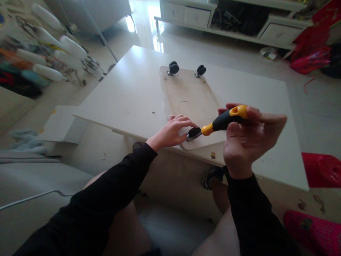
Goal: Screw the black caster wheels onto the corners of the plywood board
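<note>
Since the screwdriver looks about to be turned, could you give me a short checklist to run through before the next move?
1. Right hand grips the screwdriver handle: ok.
2. Left hand steadies the caster at the near corner: ok.
3. Tip seated in a screw: cannot tell, hidden.
4. Wooden board lies flat on the table: ok.
5. Two far casters are mounted upright: ok.
6. Left fingers clear of the tip: not ok, very close.
</note>
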The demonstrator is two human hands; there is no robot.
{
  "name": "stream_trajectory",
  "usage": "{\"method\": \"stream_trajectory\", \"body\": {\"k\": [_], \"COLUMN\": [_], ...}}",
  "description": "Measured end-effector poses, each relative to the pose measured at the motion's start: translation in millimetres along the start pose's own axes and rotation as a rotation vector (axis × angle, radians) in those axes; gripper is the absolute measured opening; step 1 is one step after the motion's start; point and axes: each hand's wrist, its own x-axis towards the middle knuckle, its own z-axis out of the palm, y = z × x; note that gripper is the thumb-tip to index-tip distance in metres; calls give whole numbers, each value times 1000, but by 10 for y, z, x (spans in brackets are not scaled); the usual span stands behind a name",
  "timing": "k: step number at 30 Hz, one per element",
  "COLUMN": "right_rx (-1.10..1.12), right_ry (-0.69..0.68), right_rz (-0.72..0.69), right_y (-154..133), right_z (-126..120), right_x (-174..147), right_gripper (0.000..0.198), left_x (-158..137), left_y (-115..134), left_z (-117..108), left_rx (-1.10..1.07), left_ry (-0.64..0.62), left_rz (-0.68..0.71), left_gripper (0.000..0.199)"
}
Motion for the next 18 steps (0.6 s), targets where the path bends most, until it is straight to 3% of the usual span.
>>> {"method": "stream_trajectory", "body": {"k": [7,13,18], "right_rx": [-172,45,-33], "right_ry": [84,-78,-23], "right_rz": [-80,120,65], "right_y": [61,7,35], "right_z": [-31,-28,-19], "right_x": [39,-11,-17], "right_gripper": [44,32,35], "left_x": [-2,4,-7], "left_y": [4,0,6], "left_z": [-12,-5,-20], "left_rx": [12,7,6], "left_ry": [-14,-10,-9], "left_rz": [-8,-10,-8], "left_gripper": [48,47,48]}}
